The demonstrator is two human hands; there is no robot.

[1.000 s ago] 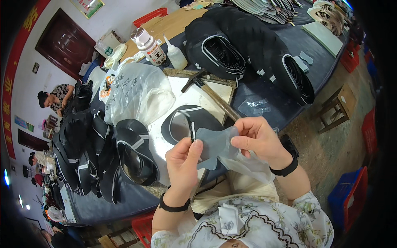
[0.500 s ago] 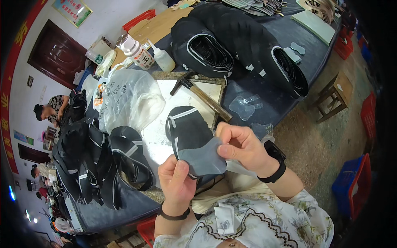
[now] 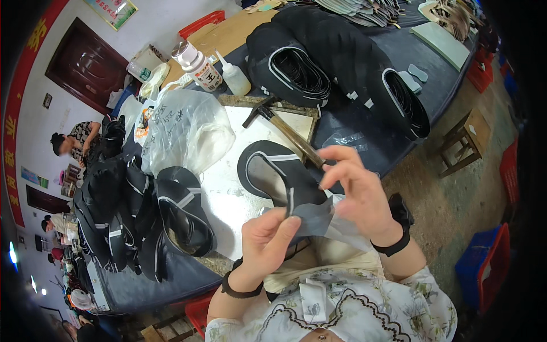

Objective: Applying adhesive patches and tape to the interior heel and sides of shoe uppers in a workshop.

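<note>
My left hand (image 3: pixel 269 242) pinches the rear edge of a black fabric shoe upper (image 3: pixel 305 179) with pale trim, along with a grey, thin stiffener-like piece (image 3: pixel 312 218) lying against it. The upper is tilted, with its opening turned toward the left and its rounded end over the white work board (image 3: pixel 219 196). My right hand (image 3: pixel 359 199) is just right of the grey piece, fingers bent and apart, holding nothing I can see. Close above its fingertips is the wooden handle of a hammer (image 3: pixel 293 137), which rests on the board's far edge.
Black uppers (image 3: pixel 114 211) pile up at the left, with one upper (image 3: pixel 182 214) beside the board. Behind are a clear plastic bag (image 3: pixel 185 131), a white bottle (image 3: pixel 196 65), a squeeze bottle (image 3: pixel 233 77) and nested black uppers (image 3: pixel 342 57). A wooden stool (image 3: pixel 466 142) stands at right.
My right hand has let go of the grey piece and moved right, its fingers spreading. The upper has turned so its opening shows, and my left hand has shifted right with it.
</note>
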